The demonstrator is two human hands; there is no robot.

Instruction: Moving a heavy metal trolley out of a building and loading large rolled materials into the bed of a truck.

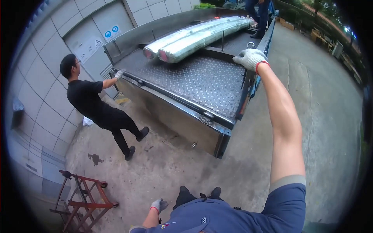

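My right hand, in a white work glove, rests on the right side rail of a flatbed truck with a checker-plate steel deck. Its fingers curl over the rail's top edge. My left hand, also gloved, hangs low by my hip and holds nothing, fingers loosely bent. Two long rolls wrapped in clear plastic lie lengthwise on the deck, well beyond my right hand.
A person in black stands at the truck's left, a gloved hand on the rear corner. Another person's legs stand at the deck's far end. A red hand cart lies on the concrete at lower left. A tiled wall runs along the left.
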